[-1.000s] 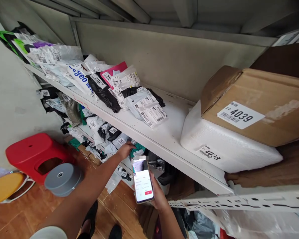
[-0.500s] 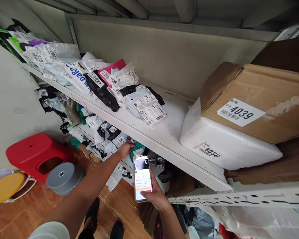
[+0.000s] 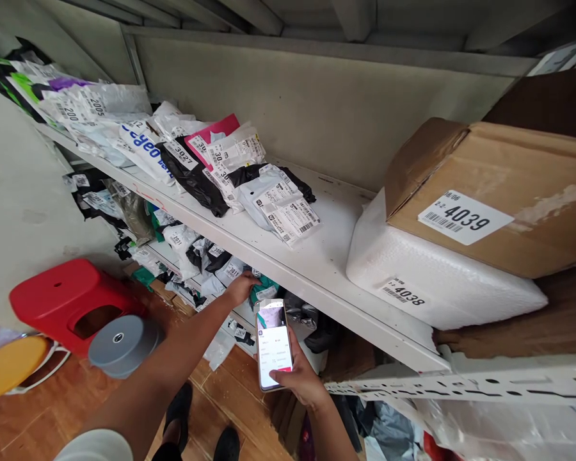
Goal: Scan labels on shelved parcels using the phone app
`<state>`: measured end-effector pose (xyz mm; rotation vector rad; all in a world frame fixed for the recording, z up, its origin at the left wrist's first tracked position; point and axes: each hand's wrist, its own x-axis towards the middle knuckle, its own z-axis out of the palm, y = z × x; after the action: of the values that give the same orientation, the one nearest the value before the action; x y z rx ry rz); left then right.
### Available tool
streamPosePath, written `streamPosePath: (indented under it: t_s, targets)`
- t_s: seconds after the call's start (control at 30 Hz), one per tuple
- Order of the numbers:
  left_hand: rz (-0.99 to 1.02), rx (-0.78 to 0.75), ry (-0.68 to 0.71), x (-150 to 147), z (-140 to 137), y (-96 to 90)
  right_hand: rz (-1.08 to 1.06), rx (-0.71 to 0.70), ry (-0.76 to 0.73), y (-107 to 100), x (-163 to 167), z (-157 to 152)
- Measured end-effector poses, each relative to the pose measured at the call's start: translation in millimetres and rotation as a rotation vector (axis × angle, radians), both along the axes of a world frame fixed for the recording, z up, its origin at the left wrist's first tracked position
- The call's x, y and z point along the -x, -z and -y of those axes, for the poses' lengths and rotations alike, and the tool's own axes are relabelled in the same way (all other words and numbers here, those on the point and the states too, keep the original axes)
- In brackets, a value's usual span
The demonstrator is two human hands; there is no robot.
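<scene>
The right hand is clamped on a lit phone while the left hand, fingers spread, touches labelled parcels on the lower shelf, apparently checking numbers; next calls for gripping one.

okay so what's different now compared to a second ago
The right hand brought the phone slightly lower and nearer, its thumb now across the screen's lower edge. The left hand stays on the parcels on the lower shelf. Nothing was picked up or let go; the upper shelf is unchanged.
</scene>
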<state>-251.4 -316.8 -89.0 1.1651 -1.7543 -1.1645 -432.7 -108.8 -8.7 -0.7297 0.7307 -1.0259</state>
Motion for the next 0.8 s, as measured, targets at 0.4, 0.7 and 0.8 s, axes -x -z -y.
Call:
streamPosePath:
  t_s: [0.4, 0.7, 0.8]
  targets:
    - [0.121, 0.145, 0.052, -3.8, -1.0, -4.1, -0.007, -0.012, 0.007, -5.8, 0.0, 2.5]
    - [0.143, 0.164, 0.040, -1.7, -2.2, -8.7, 0.000, 0.003, 0.002, -0.7, 1.7, 3.4]
    - [0.204, 0.198, 0.041, -1.7, -5.6, -14.3, -0.008, -0.002, -0.003, 0.1, 2.6, 3.8]
